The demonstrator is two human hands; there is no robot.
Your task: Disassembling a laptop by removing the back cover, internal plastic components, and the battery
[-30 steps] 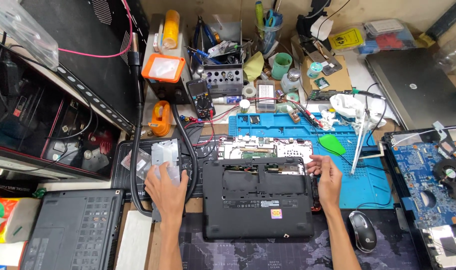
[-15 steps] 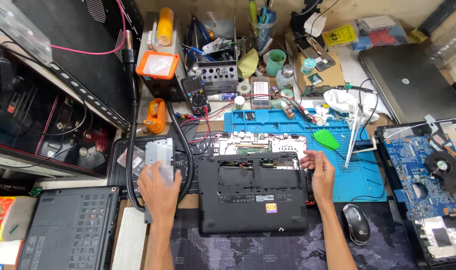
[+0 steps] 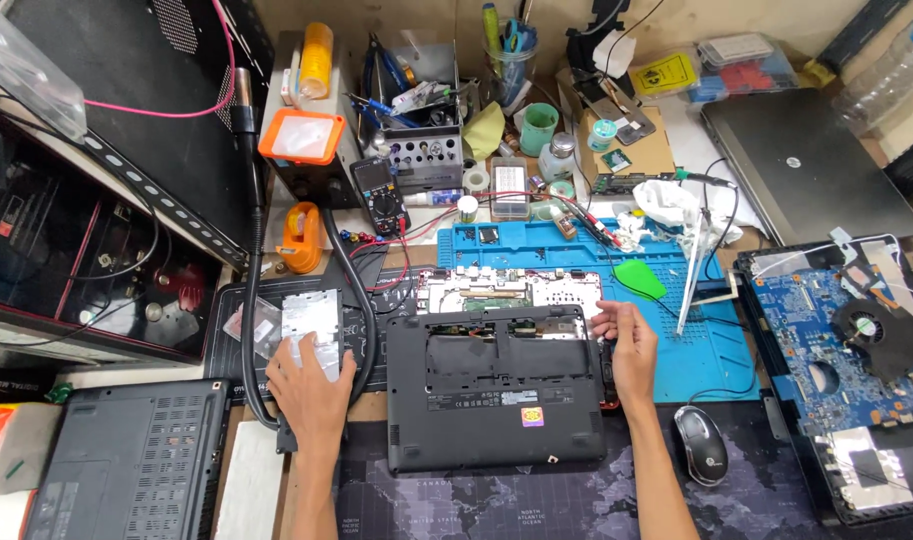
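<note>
Centrally, an upturned black laptop base [image 3: 496, 400] lay on the counter [image 3: 576, 510], its underside facing up and an open bay showing along its far edge. Behind that edge, touching it, sat an exposed silver circuit assembly [image 3: 506, 290]. The right hand [image 3: 631, 345] rested at the base's far right corner, fingers [image 3: 608, 322] spread loosely apart and touching the corner rather than clamped on anything. The left hand [image 3: 311, 385] lay well apart from the base, to its left, palm down on a silver metal plate [image 3: 311, 318]; its fingers were extended and pressed flat on the plate, not curled round it. A thick black hose [image 3: 361, 300] curved between that plate and the base.

Beneath the right side of the base stretched a blue work mat [image 3: 696, 330], with a green plastic pry tool [image 3: 639, 278] lying on it just beyond the right hand. A black mouse [image 3: 698, 445] sat near the right forearm. Farther right lay a blue motherboard [image 3: 826, 330] with a round fan, and beyond it a closed grey laptop [image 3: 816, 165]. To the near left was another dark laptop [image 3: 126, 465], underside up. Along the back stood a multimeter [image 3: 378, 190], an orange-rimmed box [image 3: 301, 137] and a green cup [image 3: 538, 128] amid tool clutter.
</note>
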